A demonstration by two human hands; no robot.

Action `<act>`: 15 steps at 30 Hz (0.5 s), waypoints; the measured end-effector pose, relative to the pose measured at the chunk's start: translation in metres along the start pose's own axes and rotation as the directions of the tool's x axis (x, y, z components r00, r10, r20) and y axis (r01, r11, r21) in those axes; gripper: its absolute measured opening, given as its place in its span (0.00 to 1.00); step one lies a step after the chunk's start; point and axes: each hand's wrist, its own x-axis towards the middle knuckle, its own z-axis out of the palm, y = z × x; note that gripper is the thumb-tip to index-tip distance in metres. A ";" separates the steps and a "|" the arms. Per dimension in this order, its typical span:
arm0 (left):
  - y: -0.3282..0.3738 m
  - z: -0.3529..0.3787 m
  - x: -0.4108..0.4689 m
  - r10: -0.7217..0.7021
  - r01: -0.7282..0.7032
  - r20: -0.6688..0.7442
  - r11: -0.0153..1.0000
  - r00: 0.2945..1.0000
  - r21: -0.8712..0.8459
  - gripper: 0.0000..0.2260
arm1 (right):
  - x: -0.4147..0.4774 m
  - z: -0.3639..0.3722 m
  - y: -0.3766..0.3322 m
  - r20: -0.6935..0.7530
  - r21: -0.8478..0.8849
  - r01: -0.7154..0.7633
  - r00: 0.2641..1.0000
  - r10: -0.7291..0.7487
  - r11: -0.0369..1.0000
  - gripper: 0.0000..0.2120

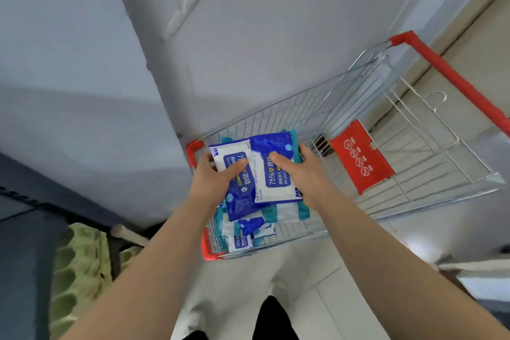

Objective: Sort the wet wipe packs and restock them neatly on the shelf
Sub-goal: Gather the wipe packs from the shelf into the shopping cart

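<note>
Two hands are working over the cart [276, 119], at its end away from the red handle [455, 74]. With our left hand [212, 176] we are gripping the left wet wipe pack [229, 157], thumb curling across its face, other fingers hidden underneath. With our right hand [303, 176] we are gripping the right wet wipe pack [276, 182], thumb lying on top, fingers wrapping its edge. Further packs [248, 232] are lying below in the cart, overlapping, number hard to make out.
</note>
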 end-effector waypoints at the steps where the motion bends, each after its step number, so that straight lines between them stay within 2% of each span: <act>1: -0.010 0.006 0.010 -0.018 0.018 -0.027 1.000 0.999 0.011 0.26 | 0.015 -0.003 0.009 0.025 -0.005 -0.013 1.000 0.013 1.000 0.17; 4: -0.045 0.018 0.039 -0.067 0.069 -0.093 0.997 0.993 0.021 0.26 | 0.056 -0.009 0.040 0.091 -0.028 -0.062 0.994 0.064 0.998 0.14; 8: -0.099 0.025 0.073 -0.187 0.191 -0.140 0.982 0.972 0.015 0.23 | 0.107 -0.009 0.096 0.170 -0.076 -0.152 0.972 0.163 0.985 0.21; 11: -0.137 0.026 0.094 -0.262 0.276 -0.174 0.959 0.949 0.062 0.23 | 0.134 -0.006 0.142 0.194 -0.095 -0.238 0.948 0.253 0.967 0.21; 15: -0.186 0.023 0.114 -0.318 0.353 -0.192 0.917 0.928 0.186 0.23 | 0.158 -0.004 0.194 0.219 -0.274 -0.329 0.894 0.392 0.904 0.19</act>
